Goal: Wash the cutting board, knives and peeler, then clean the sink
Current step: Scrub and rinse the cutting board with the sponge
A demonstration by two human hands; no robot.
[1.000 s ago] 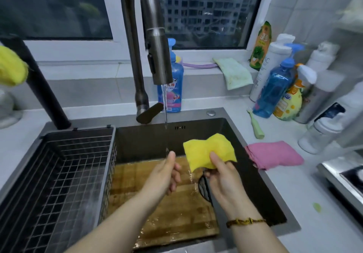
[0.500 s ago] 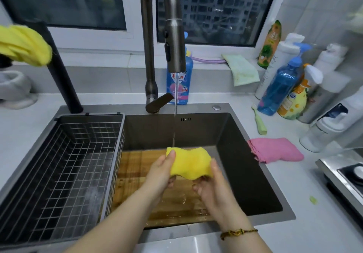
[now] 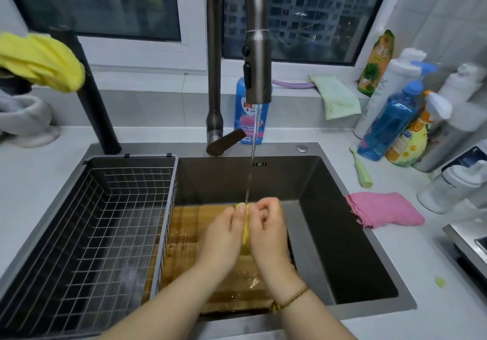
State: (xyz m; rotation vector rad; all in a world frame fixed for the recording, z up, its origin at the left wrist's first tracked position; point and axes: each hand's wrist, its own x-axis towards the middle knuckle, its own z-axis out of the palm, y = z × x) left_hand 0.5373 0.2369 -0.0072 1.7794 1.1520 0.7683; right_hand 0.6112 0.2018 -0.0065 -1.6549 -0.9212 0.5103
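Cutting board (image 3: 184,237) is lying half-hidden beneath left hand (image 3: 224,238) and right hand (image 3: 268,231), both squeezing a mostly covered yellow sponge (image 3: 246,237).

Dark window (image 3: 105,2), white-tiled wall (image 3: 448,4)

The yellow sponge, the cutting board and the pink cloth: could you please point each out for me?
yellow sponge (image 3: 246,237), head view, on its narrow visible edge.
cutting board (image 3: 189,234), head view, on bare wood at its left part.
pink cloth (image 3: 384,209), head view, on its middle.
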